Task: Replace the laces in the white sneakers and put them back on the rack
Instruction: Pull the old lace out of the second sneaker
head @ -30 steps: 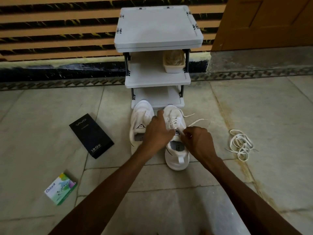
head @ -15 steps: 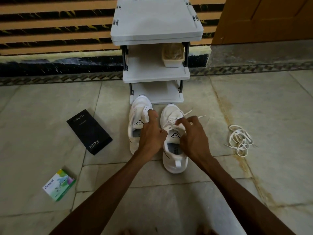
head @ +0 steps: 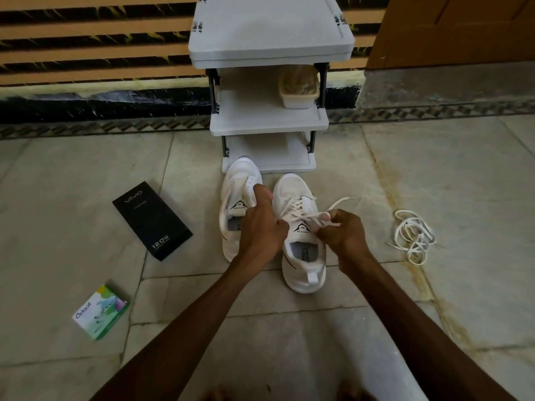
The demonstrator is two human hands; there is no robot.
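Two white sneakers stand on the floor in front of the grey rack (head: 269, 123). The left sneaker (head: 236, 186) has no lace that I can see. The right sneaker (head: 292, 192) is laced. My left hand (head: 260, 230) is curled between the two shoes and pinches the lace at the right shoe's tongue. My right hand (head: 344, 233) pinches the lace (head: 338, 203), whose loose end trails out to the right. A loose bundle of white laces (head: 412, 234) lies on the floor further right.
A black phone box (head: 152, 219) lies left of the shoes, and a small green and white box (head: 100, 312) sits nearer me on the left. A beige tub (head: 299, 95) stands on the rack's middle shelf. A wooden door (head: 454, 27) is at the back right.
Both hands have shifted on the right sneaker's lace. The right hand moved up and right, drawing the lace end out to the side. The view has dipped slightly.
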